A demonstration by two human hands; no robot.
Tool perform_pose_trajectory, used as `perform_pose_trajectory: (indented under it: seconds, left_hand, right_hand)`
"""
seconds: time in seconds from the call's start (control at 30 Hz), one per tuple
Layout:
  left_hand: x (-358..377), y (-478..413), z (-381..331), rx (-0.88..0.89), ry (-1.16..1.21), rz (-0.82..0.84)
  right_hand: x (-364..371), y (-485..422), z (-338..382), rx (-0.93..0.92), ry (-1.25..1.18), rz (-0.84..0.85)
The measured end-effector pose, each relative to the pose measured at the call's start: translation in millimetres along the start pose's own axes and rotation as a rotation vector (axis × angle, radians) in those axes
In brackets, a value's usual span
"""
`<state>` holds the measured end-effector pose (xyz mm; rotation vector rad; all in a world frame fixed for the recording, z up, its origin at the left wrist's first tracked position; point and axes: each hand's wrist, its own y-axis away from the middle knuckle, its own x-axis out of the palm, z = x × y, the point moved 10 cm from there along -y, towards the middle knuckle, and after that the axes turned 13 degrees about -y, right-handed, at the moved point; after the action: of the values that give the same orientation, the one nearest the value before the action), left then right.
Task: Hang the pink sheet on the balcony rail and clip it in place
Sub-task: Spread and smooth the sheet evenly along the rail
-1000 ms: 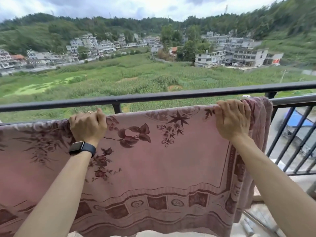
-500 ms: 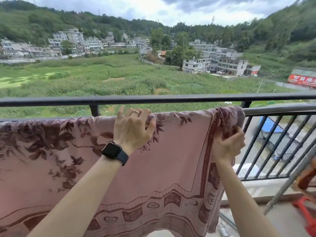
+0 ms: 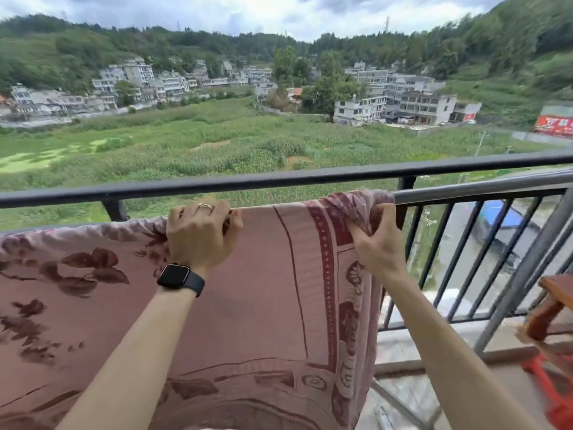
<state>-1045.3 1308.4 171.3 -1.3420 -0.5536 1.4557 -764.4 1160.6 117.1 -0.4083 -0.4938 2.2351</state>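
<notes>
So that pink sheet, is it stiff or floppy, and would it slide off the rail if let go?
Probably floppy: the pink sheet drapes limply over the rail and bunches into folds where the right hand grips its edge. It may slide: no clip shows, and the left hand holds it there.

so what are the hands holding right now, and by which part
Both hands hold the pink sheet. The left hand grips its top fold over the rail; the right hand pinches the bunched right-hand edge just below the rail.
</notes>
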Motion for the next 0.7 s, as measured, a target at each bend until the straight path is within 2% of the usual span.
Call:
perform_pose_trajectory:
  seconds: [0.1, 0.17, 0.27, 0.37, 0.47, 0.5, 0.57, 0.6, 0.63, 0.7]
  left_hand:
    - [0, 5, 14, -0.01, -0.024, -0.016]
    - [-1, 7, 31, -0.065, -0.007, 0.032]
    - [-6, 0, 46, -0.19, -0.012, 0.13]
    - [-16, -14, 12, -0.121, 0.014, 0.144]
    - [-22, -19, -22, -0.057, 0.106, 0.128]
    - [-21, -17, -22, -0.056, 0.11, 0.111]
    - [-15, -14, -9, -0.019, 0.088, 0.06]
    - [-12, -13, -6, 0.005, 0.075, 0.037]
    - [-9, -12, 4, 0.015, 0.064, 0.027]
    - [-1, -10, 25, 0.0, 0.063, 0.023]
  right_hand:
    - [12, 12, -12, 0.112, -0.245, 0.017]
    - [31, 19, -13, 0.197, -0.402, 0.014]
    - [45, 21, -3, 0.258, -0.408, -0.042]
    - [61, 20, 8, 0.254, -0.355, 0.023]
    - [65, 22, 18, 0.302, -0.486, 0.086]
    - [54, 19, 18, 0.314, -0.579, 0.037]
    - [13, 8, 10, 0.31, -0.725, -0.215]
    - [-13, 3, 3, 0.277, -0.717, -0.336]
    - [-24, 1, 0, 0.236, -0.649, -0.394]
    - [-6, 7, -3, 0.238, -0.461, -0.319]
